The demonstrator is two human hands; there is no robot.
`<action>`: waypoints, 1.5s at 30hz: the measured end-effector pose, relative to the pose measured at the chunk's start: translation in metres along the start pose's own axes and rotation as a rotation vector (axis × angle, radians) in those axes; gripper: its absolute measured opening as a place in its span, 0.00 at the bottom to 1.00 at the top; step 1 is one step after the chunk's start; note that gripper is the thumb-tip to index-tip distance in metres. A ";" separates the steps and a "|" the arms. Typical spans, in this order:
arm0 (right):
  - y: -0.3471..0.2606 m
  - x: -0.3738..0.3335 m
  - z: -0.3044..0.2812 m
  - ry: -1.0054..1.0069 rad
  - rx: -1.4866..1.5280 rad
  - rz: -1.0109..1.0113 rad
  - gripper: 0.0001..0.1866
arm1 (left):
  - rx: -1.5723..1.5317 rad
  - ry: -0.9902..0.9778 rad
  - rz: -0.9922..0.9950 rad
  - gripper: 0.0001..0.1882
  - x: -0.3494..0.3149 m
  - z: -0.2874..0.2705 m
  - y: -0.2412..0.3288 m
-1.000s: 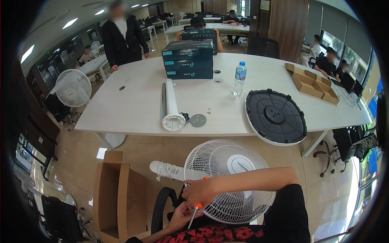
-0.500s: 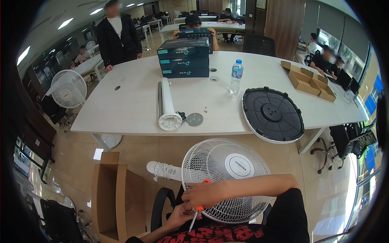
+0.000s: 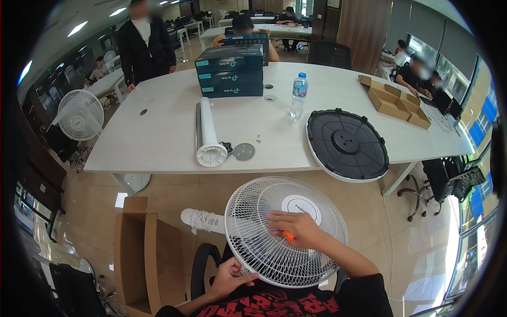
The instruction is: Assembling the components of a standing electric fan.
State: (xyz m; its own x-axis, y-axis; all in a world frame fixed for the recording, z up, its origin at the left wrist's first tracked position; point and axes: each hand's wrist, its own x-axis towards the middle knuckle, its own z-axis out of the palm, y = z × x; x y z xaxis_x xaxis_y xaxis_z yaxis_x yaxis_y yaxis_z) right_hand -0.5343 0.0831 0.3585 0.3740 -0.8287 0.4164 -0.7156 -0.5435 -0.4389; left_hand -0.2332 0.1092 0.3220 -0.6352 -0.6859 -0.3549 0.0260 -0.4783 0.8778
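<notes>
A white fan head with a round wire grille (image 3: 264, 211) lies face up in front of me, its white neck (image 3: 203, 221) sticking out to the left. My right hand (image 3: 296, 230) rests on the grille just below the centre cap, shut on an orange-handled screwdriver (image 3: 288, 236). At the grille's lower left rim my left hand (image 3: 227, 277) pinches the edge.
The white table (image 3: 158, 142) ahead carries a black round fan base (image 3: 346, 143), a white pole (image 3: 207, 132), a grey disc (image 3: 244, 151), a water bottle (image 3: 298, 95), stacked dark boxes (image 3: 229, 71) and cardboard trays (image 3: 393, 100). An open cardboard box (image 3: 137, 253) stands on the floor at left. A person (image 3: 143, 45) stands beyond the table.
My right hand has moved with the screwdriver from the grille's lower left edge up to its middle. The left hand stays at the lower rim.
</notes>
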 end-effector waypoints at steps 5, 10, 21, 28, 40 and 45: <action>-0.002 -0.007 -0.003 0.028 0.023 0.035 0.10 | -0.015 0.028 -0.012 0.15 -0.005 0.005 -0.001; -0.005 -0.011 0.001 0.094 0.037 0.028 0.09 | -0.035 0.063 -0.046 0.14 -0.013 0.008 0.004; 0.004 -0.010 -0.003 0.111 0.062 0.014 0.08 | 0.038 -0.092 -0.057 0.14 -0.020 0.013 0.028; 0.005 -0.011 -0.007 0.128 0.085 0.019 0.07 | 0.014 -0.185 -0.135 0.14 -0.021 0.015 0.037; -0.031 0.009 -0.019 -0.105 0.041 -0.232 0.20 | 0.146 -0.190 0.002 0.16 -0.016 0.020 0.014; -0.058 0.053 0.006 -0.386 0.191 -0.692 0.22 | 0.359 -0.257 0.067 0.22 -0.004 0.003 -0.012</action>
State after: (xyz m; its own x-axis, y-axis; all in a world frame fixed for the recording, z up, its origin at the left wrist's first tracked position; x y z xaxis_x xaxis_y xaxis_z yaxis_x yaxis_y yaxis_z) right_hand -0.4695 0.0700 0.4013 0.8965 -0.2658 0.3544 -0.1482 -0.9338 -0.3256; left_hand -0.2328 0.1193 0.3137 -0.8139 -0.5284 -0.2415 -0.1667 -0.1858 0.9684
